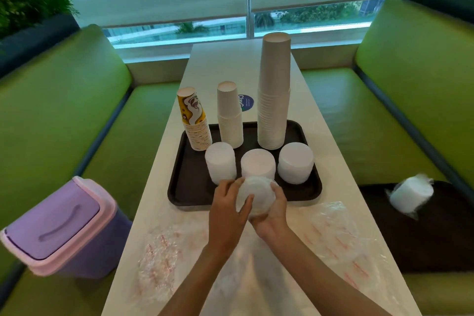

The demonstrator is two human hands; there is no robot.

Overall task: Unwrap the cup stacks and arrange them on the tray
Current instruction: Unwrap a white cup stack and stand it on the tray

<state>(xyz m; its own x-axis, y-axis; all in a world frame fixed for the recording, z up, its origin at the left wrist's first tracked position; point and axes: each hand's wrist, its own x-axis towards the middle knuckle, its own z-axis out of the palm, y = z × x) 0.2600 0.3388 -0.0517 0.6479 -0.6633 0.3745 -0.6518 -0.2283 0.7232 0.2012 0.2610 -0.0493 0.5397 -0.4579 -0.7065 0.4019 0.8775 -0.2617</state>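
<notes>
A dark brown tray (pixel 179 187) lies on the long table. On it stand a yellow printed cup stack (pixel 196 123), a short beige stack (pixel 230 115), a tall beige stack (pixel 274 95) and three low white stacks (pixel 220 161) (pixel 257 163) (pixel 296 161). Over the tray's near edge, both hands hold a white stack in clear wrap (pixel 256 196). My left hand (pixel 228 204) grips its left side and top. My right hand (pixel 275 209) cups it from the right and below.
Loose clear wrappers with red print lie on the table at near left (pixel 159 256) and near right (pixel 341 236). A wrapped white stack (pixel 410 196) lies on the right bench. A purple lidded bin (pixel 64 226) sits on the left bench.
</notes>
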